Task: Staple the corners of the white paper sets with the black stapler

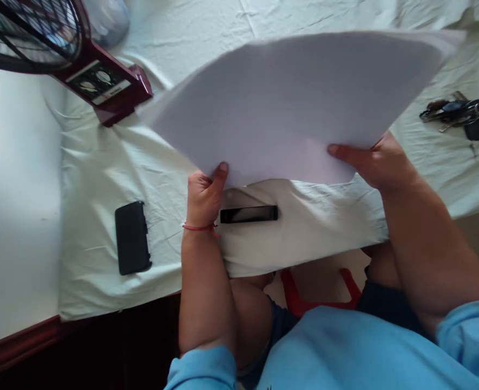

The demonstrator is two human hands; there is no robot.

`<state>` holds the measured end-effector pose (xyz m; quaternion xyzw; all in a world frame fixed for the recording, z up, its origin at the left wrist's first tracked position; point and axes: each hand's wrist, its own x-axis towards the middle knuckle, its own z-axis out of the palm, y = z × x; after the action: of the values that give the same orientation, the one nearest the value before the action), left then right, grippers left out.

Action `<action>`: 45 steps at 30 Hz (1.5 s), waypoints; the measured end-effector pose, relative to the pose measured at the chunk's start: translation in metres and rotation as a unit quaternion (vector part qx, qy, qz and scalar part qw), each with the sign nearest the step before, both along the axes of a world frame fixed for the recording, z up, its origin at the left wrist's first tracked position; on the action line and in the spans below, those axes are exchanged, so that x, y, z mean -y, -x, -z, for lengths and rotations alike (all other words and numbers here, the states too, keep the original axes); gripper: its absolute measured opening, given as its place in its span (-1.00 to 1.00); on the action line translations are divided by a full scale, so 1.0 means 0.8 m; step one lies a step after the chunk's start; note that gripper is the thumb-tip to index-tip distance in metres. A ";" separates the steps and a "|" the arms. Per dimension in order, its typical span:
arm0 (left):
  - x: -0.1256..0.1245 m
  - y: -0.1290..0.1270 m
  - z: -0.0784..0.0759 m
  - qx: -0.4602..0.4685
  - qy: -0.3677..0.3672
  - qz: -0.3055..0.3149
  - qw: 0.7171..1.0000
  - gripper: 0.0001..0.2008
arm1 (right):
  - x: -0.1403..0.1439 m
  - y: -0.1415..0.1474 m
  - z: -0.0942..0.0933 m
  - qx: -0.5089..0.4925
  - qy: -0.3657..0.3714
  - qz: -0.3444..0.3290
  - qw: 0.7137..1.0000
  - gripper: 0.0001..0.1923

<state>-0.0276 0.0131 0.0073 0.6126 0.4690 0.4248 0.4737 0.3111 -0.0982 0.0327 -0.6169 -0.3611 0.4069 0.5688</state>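
A large white sheet of paper (283,103) is held up above the cloth-covered table, its far edge bowed and its upper corners spread wide. My left hand (205,195) grips its near left corner, thumb on top and fingers hidden beneath. On the near right edge, my right hand (375,160) pinches the paper the same way. Whether it is one sheet or several stacked I cannot tell. Just below the paper, beside my left wrist, lies a narrow black object (249,214) with a glossy top.
A black phone-like case (132,238) lies at the left on the pale green tablecloth (89,216). Behind it stands a dark red fan (109,81) next to the wall. A bunch of keys (458,114) rests at the right. Below the table edge shows a red plastic stool (294,295).
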 end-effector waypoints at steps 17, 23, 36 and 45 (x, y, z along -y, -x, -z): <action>-0.008 0.002 -0.001 -0.069 0.105 0.068 0.990 -0.27 | 0.011 -0.036 0.001 -0.068 0.124 0.053 0.989 -0.76; -0.004 -0.001 0.002 -0.095 0.086 0.043 0.991 -0.10 | 0.017 -0.047 -0.001 -0.044 0.145 0.041 0.988 -0.77; 0.001 -0.001 -0.004 -0.144 0.054 0.071 0.986 -0.43 | 0.035 -0.073 -0.003 -0.035 0.192 0.013 0.981 -0.83; 0.040 -0.008 -0.014 -0.275 -0.178 -0.037 0.944 -0.65 | 0.033 -0.087 0.003 0.000 0.226 0.031 0.974 -0.82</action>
<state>-0.0211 -0.0185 0.0183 0.7624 0.5200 0.3333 0.1932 0.3807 -0.1248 0.0302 -0.7401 -0.2403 0.4603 0.4273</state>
